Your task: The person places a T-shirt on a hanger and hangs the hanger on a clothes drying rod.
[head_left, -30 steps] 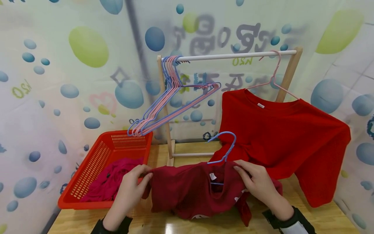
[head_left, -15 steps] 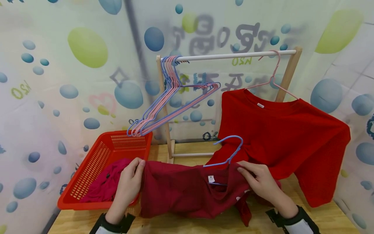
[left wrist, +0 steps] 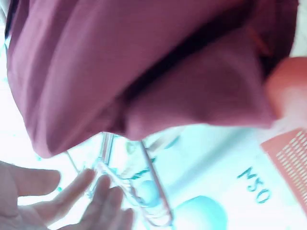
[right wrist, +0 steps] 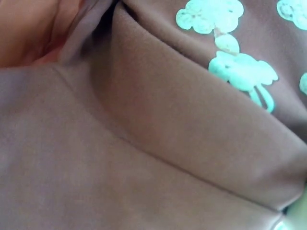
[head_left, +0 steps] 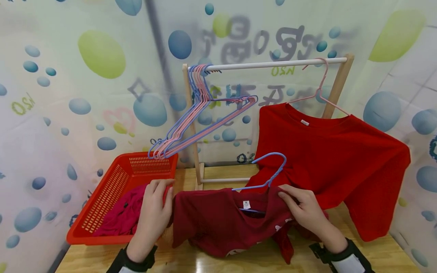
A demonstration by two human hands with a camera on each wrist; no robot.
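A dark red shirt (head_left: 211,216) is held up above the table, its neckline and white label facing me. The blue hanger (head_left: 278,171) is inside it, with the hook sticking up out of the collar. My right hand (head_left: 302,206) pinches the shirt at the shoulder beside the neck. At the left sleeve is my left hand (head_left: 153,216); the left wrist view shows its fingers (left wrist: 72,191) spread apart below the cloth, holding nothing. White printed figures (right wrist: 242,72) on the shirt front show in the right wrist view, where the right hand is mostly hidden.
Behind stands a rack with a white rail (head_left: 259,66). Several blue and pink hangers (head_left: 184,125) hang at its left end. A bright red shirt (head_left: 324,151) hangs on a pink hanger at the right. An orange basket (head_left: 102,185) at left contains magenta clothing (head_left: 123,212).
My left hand pulled the sleeve outward to the left, then let go of its edge, and the left side of the shirt has sagged. The right hand keeps its pinch, nearly unmoved.
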